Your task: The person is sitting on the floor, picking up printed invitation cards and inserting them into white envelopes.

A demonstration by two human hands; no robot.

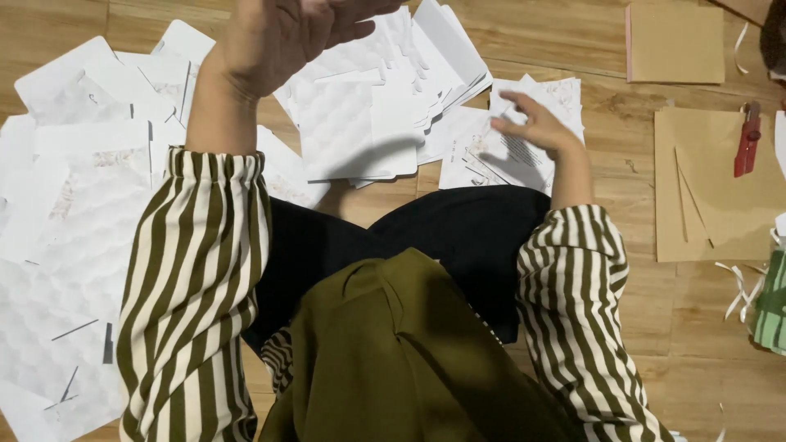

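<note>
While the left hand (278,33) hangs raised and open, holding nothing, above the fanned stack of white cards (385,98), the right hand (532,123) rests its loosely spread fingers on a printed white sheet (508,155) just to the right of that stack, pressing rather than gripping. The step in hand looks like sorting or picking up cards. Lifting that sheet would call for a pinch at its edge. More white sheets (74,205) lie left of the stack; brown card (704,188) and a red cutter (747,139) sit well right.
</note>
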